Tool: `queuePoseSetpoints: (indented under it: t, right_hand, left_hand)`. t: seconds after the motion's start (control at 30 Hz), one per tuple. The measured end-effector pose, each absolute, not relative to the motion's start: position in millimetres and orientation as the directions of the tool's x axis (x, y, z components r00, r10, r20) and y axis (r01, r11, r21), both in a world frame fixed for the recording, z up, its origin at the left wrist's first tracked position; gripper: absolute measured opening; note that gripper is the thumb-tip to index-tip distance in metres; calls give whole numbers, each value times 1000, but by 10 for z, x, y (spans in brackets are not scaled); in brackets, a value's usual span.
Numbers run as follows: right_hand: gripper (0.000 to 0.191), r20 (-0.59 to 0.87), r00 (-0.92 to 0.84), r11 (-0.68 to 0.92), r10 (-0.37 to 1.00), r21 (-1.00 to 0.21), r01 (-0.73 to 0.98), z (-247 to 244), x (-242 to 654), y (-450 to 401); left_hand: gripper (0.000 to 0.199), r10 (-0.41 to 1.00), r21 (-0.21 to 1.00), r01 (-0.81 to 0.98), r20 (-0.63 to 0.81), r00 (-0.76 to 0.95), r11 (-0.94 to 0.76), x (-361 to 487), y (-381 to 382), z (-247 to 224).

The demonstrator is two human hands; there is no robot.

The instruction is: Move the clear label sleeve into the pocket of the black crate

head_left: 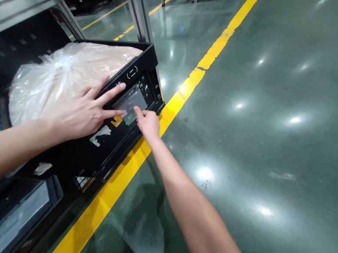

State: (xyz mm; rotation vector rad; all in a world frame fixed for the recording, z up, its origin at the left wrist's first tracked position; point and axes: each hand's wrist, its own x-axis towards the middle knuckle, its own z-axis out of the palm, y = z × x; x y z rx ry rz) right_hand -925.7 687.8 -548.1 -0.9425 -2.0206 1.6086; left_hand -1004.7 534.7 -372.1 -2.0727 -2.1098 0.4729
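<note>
A black plastic crate (118,143) holds a tied translucent plastic bag (82,59) that bulges above its rim. On the crate's outer side is a clear rectangular plastic sheet (131,101), with torn sticker remnants around it. My left hand (88,110) lies over the crate's rim with its fingers spread, some fingertips on the side wall beside the sheet. At the lower right edge of the sheet, my right hand (149,124) is closed, its thumb over the sheet and the other fingers curled. What those curled fingers pinch, if anything, is hidden.
Metal frame posts (136,3) of a rack stand behind the crate. Below it at the left is another dark bin (55,193) with a pale panel. A yellow floor line (193,78) runs past the crate across the shiny green floor (264,160).
</note>
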Motion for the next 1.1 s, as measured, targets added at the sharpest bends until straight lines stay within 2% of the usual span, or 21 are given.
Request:
queuePoseSetpoints:
  t: [0.1, 0.2, 0.3, 0.47, 0.6, 0.83, 0.9, 1.03, 1.1]
  right_hand:
    - [63, 10, -741, 312, 672, -910, 271, -5433, -9333, 7192]
    - [65, 114, -787, 483, 606, -839, 250, -5341, -9409, 7310]
    - [67, 211, -818, 657, 536, -712, 247, -5297, -9455, 7360]
    - [74, 248, -866, 759, 435, -618, 204, -5321, -9484, 7456]
    - [73, 270, -877, 799, 398, -571, 187, -5297, -9535, 7519]
    - [70, 280, -874, 816, 396, -545, 195, -5192, -9653, 7688]
    - [70, 286, -850, 803, 442, -548, 233, -5188, -9651, 7848]
    - [64, 213, -711, 661, 670, -608, 440, -5181, -9583, 8205]
    - [62, 180, -716, 635, 675, -636, 439, -5171, -9539, 8233]
  left_hand:
    - [59, 979, -462, 886, -192, -62, -34, -9980, 5401, -3756]
    - [58, 972, -548, 836, -180, -155, 32, -9937, 5481, -3859]
    - [59, 972, -559, 824, -129, -196, 92, -9917, 5541, -3963]
    - [65, 982, -505, 863, -163, -91, -3, -9942, 5558, -4027]
    - [62, 979, -516, 857, -174, -105, 0, -9962, 5559, -4036]
    - [63, 987, -429, 901, -105, -120, 64, -9961, 5574, -4092]
    - [61, 987, -417, 905, -95, -130, 79, -9953, 5582, -4091]
    - [51, 979, -448, 890, -132, -155, 81, -9920, 5600, -4063]
    - [49, 974, -492, 868, -156, -165, 68, -9899, 5607, -4051]
